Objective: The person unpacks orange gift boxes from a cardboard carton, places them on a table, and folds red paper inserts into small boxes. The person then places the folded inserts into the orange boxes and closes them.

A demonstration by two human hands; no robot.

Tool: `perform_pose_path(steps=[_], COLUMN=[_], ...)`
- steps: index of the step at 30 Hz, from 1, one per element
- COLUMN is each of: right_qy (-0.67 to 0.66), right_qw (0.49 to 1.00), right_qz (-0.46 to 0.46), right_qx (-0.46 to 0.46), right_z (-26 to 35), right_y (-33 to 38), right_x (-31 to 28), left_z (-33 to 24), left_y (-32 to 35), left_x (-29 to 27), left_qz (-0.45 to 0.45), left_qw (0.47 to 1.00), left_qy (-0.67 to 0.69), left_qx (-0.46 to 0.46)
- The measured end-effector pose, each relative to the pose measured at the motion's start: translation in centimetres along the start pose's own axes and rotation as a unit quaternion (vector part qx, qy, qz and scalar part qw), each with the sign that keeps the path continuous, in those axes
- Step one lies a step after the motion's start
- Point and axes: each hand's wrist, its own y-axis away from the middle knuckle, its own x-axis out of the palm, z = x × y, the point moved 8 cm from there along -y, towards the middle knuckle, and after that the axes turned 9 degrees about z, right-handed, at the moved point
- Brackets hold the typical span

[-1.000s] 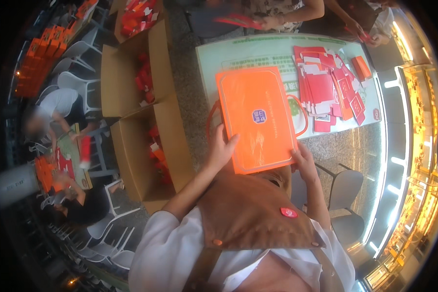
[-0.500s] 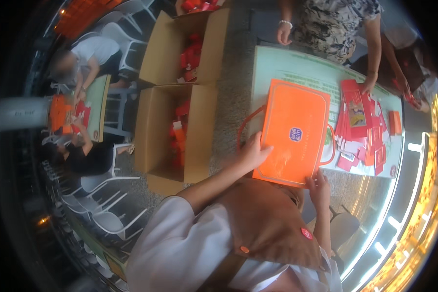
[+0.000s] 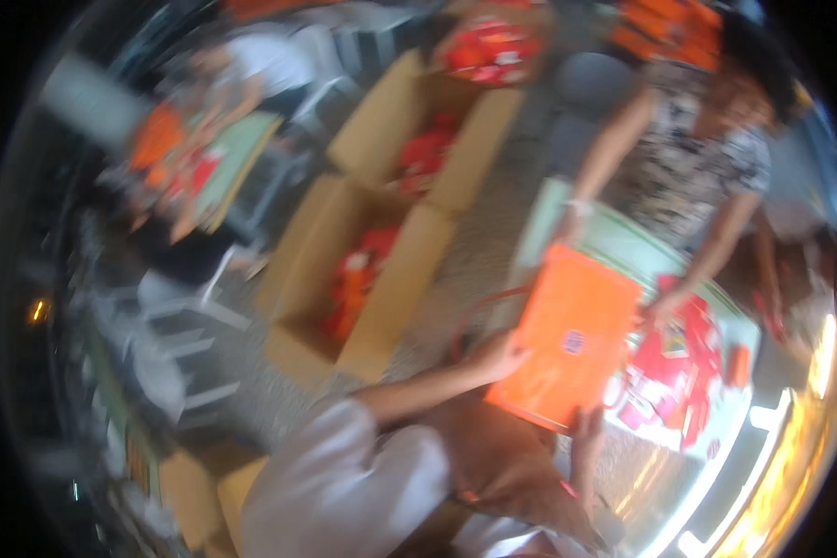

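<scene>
An orange gift box (image 3: 581, 307) with a small blue emblem and a loop handle lies in front of me at the table's near edge. My left hand (image 3: 504, 359) grips its left edge, with the thumb over the top face. At the near right corner my right hand (image 3: 586, 430) holds the box, its fingers smeared and partly hidden. A co-worker's hand (image 3: 570, 226) with a pale bracelet is at the far edge of the box; whether it touches is too blurred to tell. The co-worker's other hand (image 3: 656, 314) is over the red cartons.
Red flat cartons (image 3: 674, 363) and a small orange box (image 3: 737, 365) lie on the pale green table (image 3: 744, 321). To the left, open cardboard boxes (image 3: 293, 251) contain red and orange packages. White chairs (image 3: 163, 372) and other people at a table (image 3: 242, 163) are farther left.
The view has turned, so the scene appears tilted and lower. The co-worker has leaned in, bringing the braceleted hand to the box's far edge. Both my hands stay on the box.
</scene>
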Motion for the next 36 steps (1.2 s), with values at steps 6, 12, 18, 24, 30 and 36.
perform_pose_path(steps=[6,12,18,24,30,36], right_qy=[0.082,0.113,0.023,-0.114,-0.014,0.070], right_qw=[0.991,0.992,0.999,0.992,0.974,0.881], right_qz=[-0.038,-0.033,-0.016,-0.048,0.032,0.243], right_qx=[-0.097,-0.035,-0.043,0.012,0.224,0.399], right_z=[5.4,3.6,5.4,2.3,-14.1,-23.0], right_y=[1.3,0.4,0.1,1.4,6.0,20.2], right_x=[-1.2,-0.7,1.5,3.4,5.1,10.2], left_z=[0.4,-0.8,-2.8,-4.8,-9.8,-34.8], left_y=[1.3,2.3,1.0,-0.3,1.3,6.8], left_x=[-0.4,-0.7,-4.8,-7.4,-6.1,-5.2], left_qz=[-0.038,-0.010,-0.047,-0.107,-0.009,0.052], left_qw=[0.990,0.996,0.997,0.989,0.985,0.846], left_qy=[0.048,0.068,-0.017,0.014,-0.015,-0.005], left_qx=[0.129,0.063,0.057,0.104,0.174,0.531])
